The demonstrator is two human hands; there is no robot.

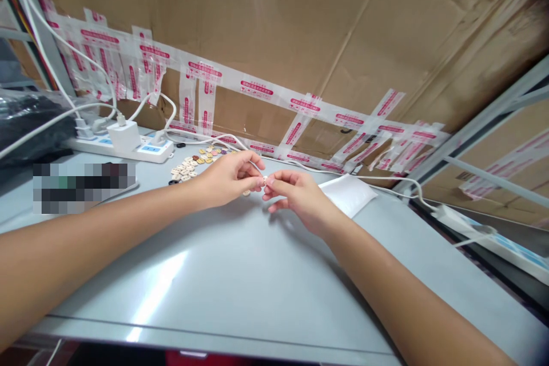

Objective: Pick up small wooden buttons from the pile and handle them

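Note:
My left hand [231, 178] and my right hand [302, 194] meet fingertip to fingertip just above the table. Thumb and forefinger of each are pinched on one small pale button [265, 180], mostly covered by the fingertips. Under the left fingers another pale button [246, 193] shows on the table. Left of my left hand lies a loose pile of cream buttons [184, 169], and behind it are several yellow buttons [209, 151] with a few brown and purple ones. The other fingers of both hands are loosely curled.
A grey table [240, 274] stands before a large taped cardboard box [278, 28]. A power strip [150, 151] with plugs and white cables sits back left, near a pixelated item [81, 186]. A white packet [349, 194] lies right of my right hand; another power strip [493, 234] is far right.

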